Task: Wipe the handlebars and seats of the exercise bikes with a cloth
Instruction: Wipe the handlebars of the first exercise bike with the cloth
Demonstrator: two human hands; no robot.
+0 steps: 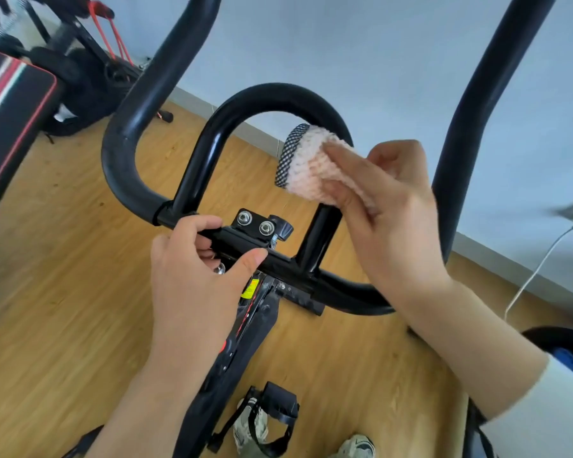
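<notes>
The exercise bike's black handlebars (153,94) fill the middle of the view, with an inner loop (272,95) rising from the crossbar. My right hand (391,206) holds a pink knitted cloth (308,160) with a black-and-white checked edge, wrapped around the right side of that inner loop. My left hand (196,269) grips the crossbar by the bolted centre clamp (255,223), fingers over the top and thumb in front. The bike's seat is out of view.
Wooden floor lies below, a pale wall behind. A padded bench (10,104) with red and white stripes and other black gym gear (80,71) stand at the left. A white cable (536,269) hangs at the right. A pedal with strap (275,414) and my shoes show at the bottom.
</notes>
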